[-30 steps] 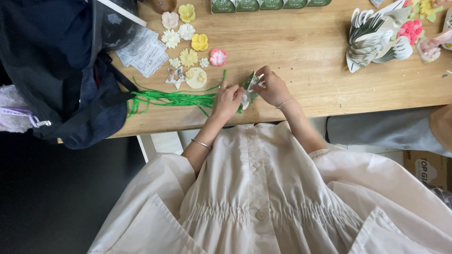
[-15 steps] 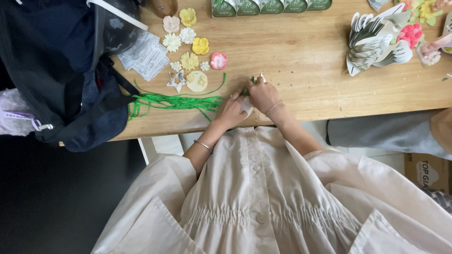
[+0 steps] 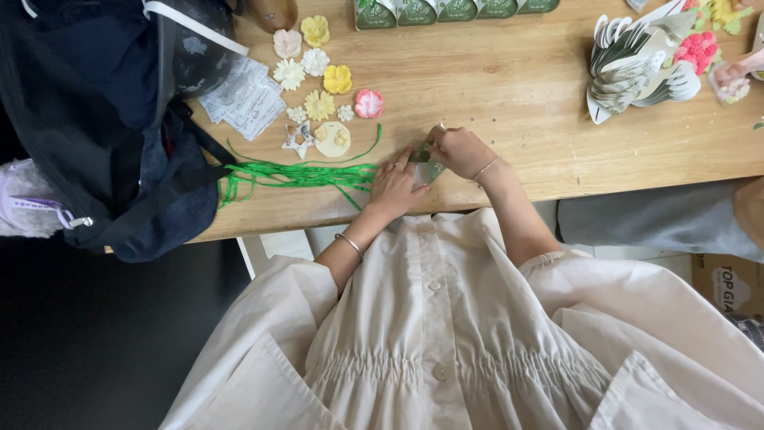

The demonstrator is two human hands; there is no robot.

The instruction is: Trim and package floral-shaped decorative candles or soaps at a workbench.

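**A:** Left edge of the desk (image 3: pixel 517 87)?

**B:** Dark bag (image 3: pixel 103 119) slumped over the corner, partly hanging off. Just right of it, a clear packet of printed sheets (image 3: pixel 243 95), lying flat.

**A:** Next over?

**B:** Cluster of small paper flowers (image 3: pixel 318 76), cream, yellow and one pink, loose on the wood. Below them a bundle of green ribbon strands (image 3: pixel 298 173), running roughly level along the front edge toward the hands.

**A:** Hands?

**B:** Left hand (image 3: pixel 394 189) is palm down on the desk, ring on one finger, bracelet at the wrist. Its fingers point up and right, touching the small green-and-clear wrapped piece (image 3: pixel 426 159). The right end of the ribbon reaches that hand.

**A:** And the other?

**B:** Right hand (image 3: pixel 461 150) sits just right of the piece, fingers curled in and closed on its upper edge. The piece is between both hands, mostly covered. Only a green bit and a clear corner show.

**A:** Left fingers pinching it or only pressing?

**B:** Cannot tell. They cover the lower left of it, contact is visible, grip is not.

**A:** Further right?

**B:** Bare wood, then a fanned stack of white and grey paper shapes (image 3: pixel 637 64) at the far right, well apart from the hands. Beside it, pink and yellow blossoms (image 3: pixel 700 48), and another person's hand (image 3: pixel 736 68) at the picture edge.

**A:** Back edge?

**B:** Row of green boxes (image 3: pixel 454 9), cut off by the top of the view.
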